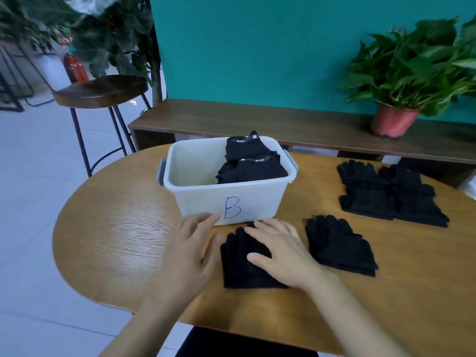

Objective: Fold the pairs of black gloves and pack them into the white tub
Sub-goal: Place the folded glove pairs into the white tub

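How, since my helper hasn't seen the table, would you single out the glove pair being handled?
On the round wooden table, look just in front of the white tub marked B. The glove pair lies there under the right hand, unlike the untouched pair beside it and the stack farther right.

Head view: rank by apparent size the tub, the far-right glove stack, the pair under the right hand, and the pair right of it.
1. Tub.
2. Far-right stack, though it lies farther off.
3. Unranked: centre pair and the pair right of it look alike; the right hand covers part of the centre pair.
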`<state>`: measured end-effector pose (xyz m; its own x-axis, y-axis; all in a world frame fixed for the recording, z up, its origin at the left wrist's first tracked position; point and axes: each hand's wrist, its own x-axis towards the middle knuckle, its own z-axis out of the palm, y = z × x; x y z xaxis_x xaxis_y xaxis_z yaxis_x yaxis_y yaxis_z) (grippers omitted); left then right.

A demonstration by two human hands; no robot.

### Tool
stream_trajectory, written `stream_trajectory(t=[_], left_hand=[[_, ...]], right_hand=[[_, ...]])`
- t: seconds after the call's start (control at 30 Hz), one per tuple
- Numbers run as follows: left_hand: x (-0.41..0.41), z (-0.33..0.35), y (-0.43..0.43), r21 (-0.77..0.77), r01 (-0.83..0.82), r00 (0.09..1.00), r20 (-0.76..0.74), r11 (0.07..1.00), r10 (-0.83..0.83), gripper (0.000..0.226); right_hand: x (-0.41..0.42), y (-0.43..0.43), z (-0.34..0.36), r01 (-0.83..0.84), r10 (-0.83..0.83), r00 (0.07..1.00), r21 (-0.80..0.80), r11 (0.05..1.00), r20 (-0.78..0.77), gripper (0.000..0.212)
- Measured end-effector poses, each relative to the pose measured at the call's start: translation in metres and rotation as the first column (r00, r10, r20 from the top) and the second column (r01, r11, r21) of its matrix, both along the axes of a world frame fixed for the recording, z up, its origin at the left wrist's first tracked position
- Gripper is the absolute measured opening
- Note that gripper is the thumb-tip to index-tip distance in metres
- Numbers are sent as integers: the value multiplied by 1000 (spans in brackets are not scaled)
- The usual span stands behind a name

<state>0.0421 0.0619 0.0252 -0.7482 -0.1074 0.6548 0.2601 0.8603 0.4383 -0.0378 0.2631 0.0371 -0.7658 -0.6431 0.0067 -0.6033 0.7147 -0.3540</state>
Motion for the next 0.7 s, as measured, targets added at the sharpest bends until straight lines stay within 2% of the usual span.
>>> stream_trajectory(t=[0.07,0.13,0.2,0.33,0.57,0.63,0.7], left_hand=[[-8,7,-6,-58,-40,998,-56,998,37,40],[-12,4,-5,-167,35,999,-14,985,-38,41],[-13,-11,-1,-233,136,987,117,963,-111,45],[-12,-45,1,-274,234,910,400,933,-111,52],[-18,-50,-2,-159,289,817,556,944,-156,71],[-20,-44,-1,-120,286,788,595,951,-162,67],[-17,-36,3,-46,177,789,604,983,-113,51]], right_hand=[[0,-8,-10,-48,42,997,97,994,58,59],[-1,-11,-15,-43,27,994,156,987,105,59],[-2,-12,-18,-14,-12,990,182,983,138,60],[6,-16,-22,68,-102,981,202,977,167,60],[32,-27,-26,303,-334,931,197,932,145,61],[38,-29,-25,332,-365,919,212,919,146,60],[38,-25,-20,331,-361,919,189,925,160,59]])
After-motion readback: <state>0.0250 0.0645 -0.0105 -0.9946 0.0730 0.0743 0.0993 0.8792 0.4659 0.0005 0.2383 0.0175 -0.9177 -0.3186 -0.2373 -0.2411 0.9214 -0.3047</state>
